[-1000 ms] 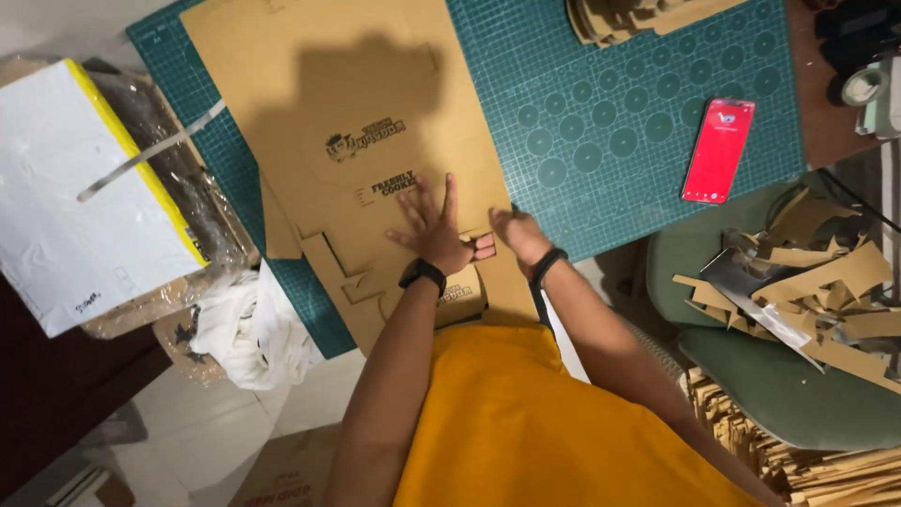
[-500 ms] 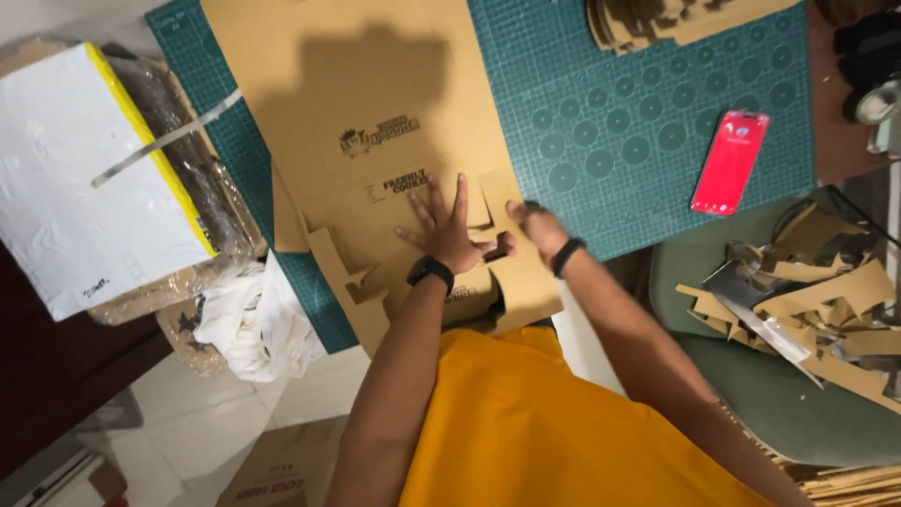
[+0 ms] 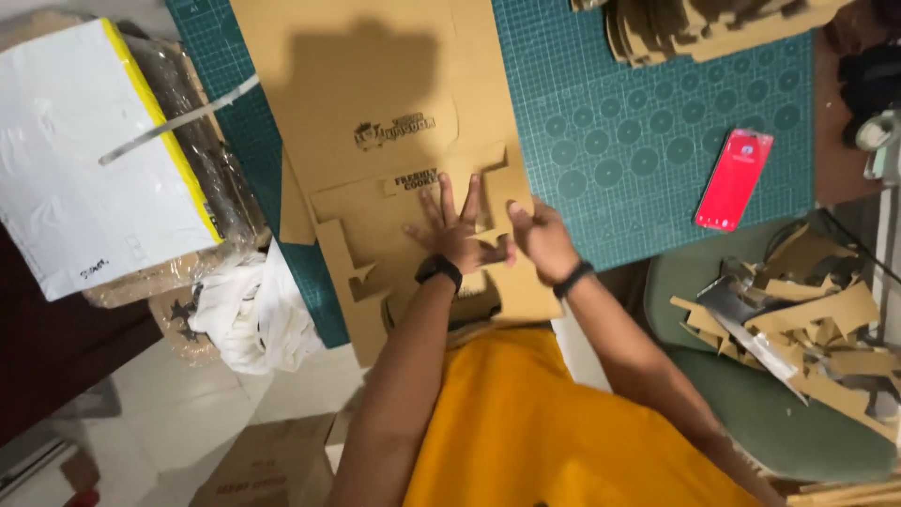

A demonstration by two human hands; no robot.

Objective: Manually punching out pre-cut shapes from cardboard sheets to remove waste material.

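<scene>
A large brown cardboard sheet (image 3: 375,84) lies on a green cutting mat (image 3: 638,122). On its near end rests a smaller cut cardboard piece (image 3: 361,253) with notched edges. My left hand (image 3: 455,230) presses flat on this piece with fingers spread; a black watch is on that wrist. My right hand (image 3: 537,239) is just to the right, touching the left hand, with thumb and curled fingers pinching the piece's right edge. A black band circles the right wrist.
A red phone (image 3: 735,178) lies on the mat at right. Stacked cardboard cut-outs (image 3: 694,28) sit at the far edge. Cardboard scraps (image 3: 807,329) cover a green chair at right. A white box with a yellow edge (image 3: 84,160) and a white cloth (image 3: 249,310) are at left.
Both hands stay on the cut cardboard piece. My right hand has closed in against the left. The view has shifted a little over the table.
</scene>
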